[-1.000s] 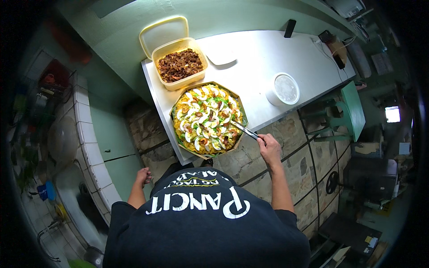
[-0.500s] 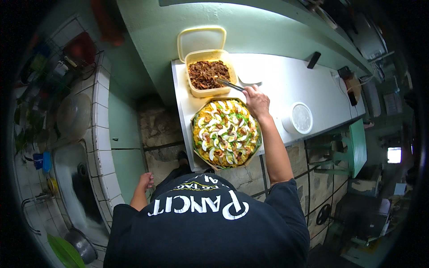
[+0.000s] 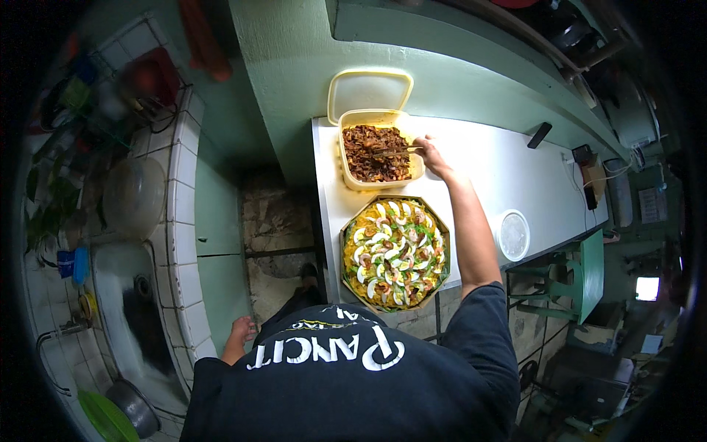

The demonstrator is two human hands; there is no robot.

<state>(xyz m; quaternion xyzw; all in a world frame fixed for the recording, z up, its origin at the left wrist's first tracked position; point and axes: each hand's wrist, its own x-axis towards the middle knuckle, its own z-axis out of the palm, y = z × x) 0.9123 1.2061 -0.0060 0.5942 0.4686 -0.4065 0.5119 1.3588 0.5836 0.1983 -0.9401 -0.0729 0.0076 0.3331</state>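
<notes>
My right hand point(image 3: 433, 156) is closed around slim metal tongs point(image 3: 399, 152) at the right side of a pale yellow plastic tub point(image 3: 417, 171). The tongs reach over the rim into dark brown shredded food point(image 3: 368, 166), where their tips are hard to make out. The tub's lid point(image 3: 370, 96) leans against the wall behind it. Nearer to me sits an octagonal tray of yellow noodles point(image 3: 395, 254), topped with egg slices, shrimp and chopped greens. Down by my side, away from the table, my left hand point(image 3: 241, 329) hangs with fingers curled, holding nothing visible.
The white table point(image 3: 479, 188) runs along a green wall. A round white lidded container point(image 3: 512, 236) stands at its near edge. A black object point(image 3: 540, 135) lies farther right. A green chair point(image 3: 589, 276) stands beside the table, and a tiled sink counter point(image 3: 183, 243) lies left.
My right hand has moved from the tub's near right corner to its right side, and the tongs now lie more level across the food. The whole view has shifted slightly.
</notes>
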